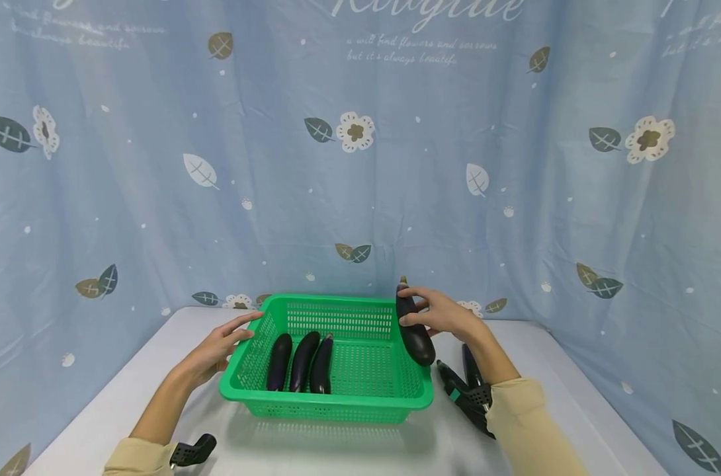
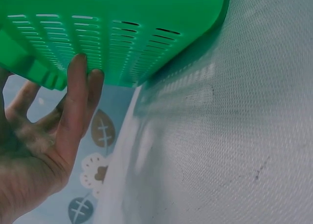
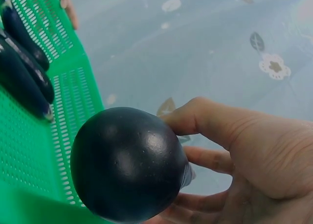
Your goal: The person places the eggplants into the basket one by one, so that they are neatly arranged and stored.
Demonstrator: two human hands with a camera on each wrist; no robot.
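A large dark purple eggplant (image 1: 416, 330) is in my right hand (image 1: 440, 312), the thumb and fingers curled round its upper part with the stem end up. It hangs over the right wall of a green plastic basket (image 1: 337, 400), and its round end fills the middle of the right wrist view. Three slimmer eggplants (image 1: 303, 361) lie side by side in the basket's left half. My left hand (image 1: 217, 347) is at the basket's back left corner, fairly straight fingers on the rim; in the left wrist view fingers (image 2: 76, 94) extend against the slotted outer wall.
More eggplants (image 1: 472, 367) lie on the white table (image 1: 551, 390) right of the basket, partly hidden under my right wrist. Black wrist devices (image 1: 195, 451) sit by both sleeves. A blue patterned curtain (image 1: 396, 198) hangs behind and beside the table.
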